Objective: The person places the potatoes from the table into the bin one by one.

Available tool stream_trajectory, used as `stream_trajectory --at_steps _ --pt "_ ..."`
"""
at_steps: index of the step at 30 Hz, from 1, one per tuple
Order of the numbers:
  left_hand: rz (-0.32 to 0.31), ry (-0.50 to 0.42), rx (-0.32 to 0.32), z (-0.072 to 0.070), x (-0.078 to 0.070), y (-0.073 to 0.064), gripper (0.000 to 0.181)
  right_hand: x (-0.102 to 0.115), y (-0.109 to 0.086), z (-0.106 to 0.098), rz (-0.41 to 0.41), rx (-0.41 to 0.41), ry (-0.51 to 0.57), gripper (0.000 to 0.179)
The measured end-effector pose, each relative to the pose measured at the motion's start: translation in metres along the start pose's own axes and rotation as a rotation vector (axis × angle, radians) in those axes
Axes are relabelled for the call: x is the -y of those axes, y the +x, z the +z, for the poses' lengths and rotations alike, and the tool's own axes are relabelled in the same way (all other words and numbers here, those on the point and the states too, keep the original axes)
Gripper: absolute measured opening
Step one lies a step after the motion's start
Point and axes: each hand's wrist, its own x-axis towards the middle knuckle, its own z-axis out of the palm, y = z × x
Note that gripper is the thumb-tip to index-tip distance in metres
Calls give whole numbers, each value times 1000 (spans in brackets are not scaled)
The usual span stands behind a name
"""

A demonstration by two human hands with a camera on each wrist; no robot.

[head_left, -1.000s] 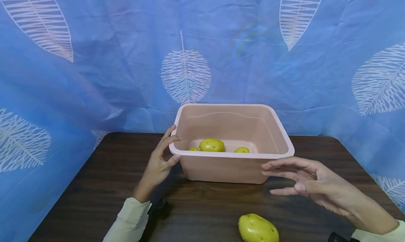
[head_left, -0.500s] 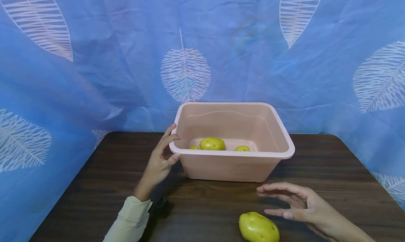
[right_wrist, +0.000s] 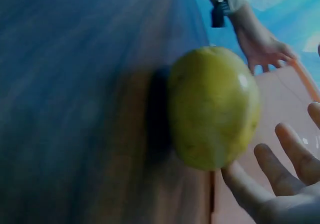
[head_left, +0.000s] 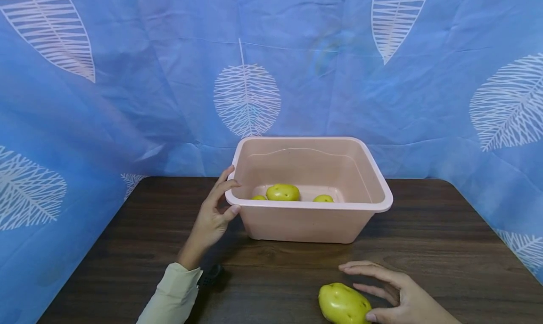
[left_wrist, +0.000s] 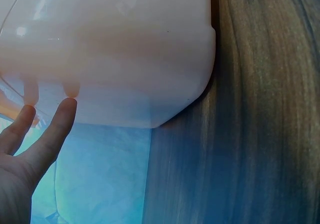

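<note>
A pale pink plastic tub [head_left: 301, 225] stands on the dark wooden table. My left hand [head_left: 209, 220] holds its left rim, fingers over the edge and thumb at the front corner; in the left wrist view two fingertips [left_wrist: 67, 107] meet the outer wall. Close to the near edge of the head view lies a yellow-green potato [head_left: 342, 303]. Around its right side my right hand [head_left: 399, 295] is spread, fingers apart and thumb tip at the skin. From the right wrist, that potato [right_wrist: 215, 109] shows large, with a fingertip at its lower end.
Inside the tub are a whole-looking potato [head_left: 283, 192] and two more partly hidden by the front wall, one at right [head_left: 323, 198] and one at left [head_left: 259, 198]. Behind the table [head_left: 424, 248] hangs a blue cloth [head_left: 169, 79] with white leaf prints.
My right hand has moved from the tub's front right corner down toward the near edge, to the potato on the table. My left hand has stayed on the tub's rim.
</note>
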Motion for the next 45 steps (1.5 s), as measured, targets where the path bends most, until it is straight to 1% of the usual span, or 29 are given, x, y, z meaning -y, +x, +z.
stream_trajectory --at_steps 3,5,7,10,11,13,14,17,18,20,21,25,27,28,29,32,33,34,36,40,42,43,45 --pt "-5 2 -1 0 0 -1 47 -11 -1 3 40 -3 -104 67" --pt "-8 4 -1 0 0 -1 47 -20 -2 5 52 9 -173 68" --pt "-6 3 0 0 0 -1 47 -28 -2 6 70 19 -208 71" --pt "2 4 3 0 1 -1 47 -38 -2 8 32 30 -291 73" --pt "4 4 3 0 1 0 46 -37 -1 10 61 20 -313 74" --pt "4 1 2 0 1 0 46 -32 3 14 74 1 -382 73" --pt "3 0 1 0 2 1 46 -29 5 16 60 -4 -418 73" --pt "1 0 -2 0 1 2 46 -23 8 20 111 -31 -464 73" --pt "2 -1 -2 0 1 3 46 -26 8 20 95 -34 -472 74" --pt "5 -1 0 1 2 4 46 -34 6 18 84 -31 -469 76" --pt "5 0 0 1 2 4 46 -38 5 18 108 -35 -460 77" --pt "3 -2 -1 0 2 2 47 -52 2 16 72 -16 -469 79" --pt "3 -3 -4 0 2 1 47 -53 2 18 61 -9 -474 79" --pt "4 -5 -4 0 2 1 47 -51 3 19 43 -4 -477 79" --pt "4 -6 -4 0 2 0 47 -48 4 20 47 -2 -468 78" --pt "8 -10 -3 0 2 0 47 -34 8 25 98 6 -429 74" --pt "8 -9 -2 0 2 0 47 -28 10 26 130 13 -408 71" --pt "9 -9 -2 0 2 0 47 -24 11 27 138 26 -404 70" --pt "8 -6 -2 0 2 0 47 -16 14 29 210 38 -369 67" --pt "8 -3 -2 0 2 0 46 -11 16 30 249 64 -331 65" --pt "5 -4 -2 0 2 1 46 -11 16 29 217 67 -324 65" --pt "4 -5 -2 0 1 1 46 -12 16 29 170 75 -336 66" --pt "1 -6 -4 0 0 0 47 -13 16 28 126 72 -341 68"
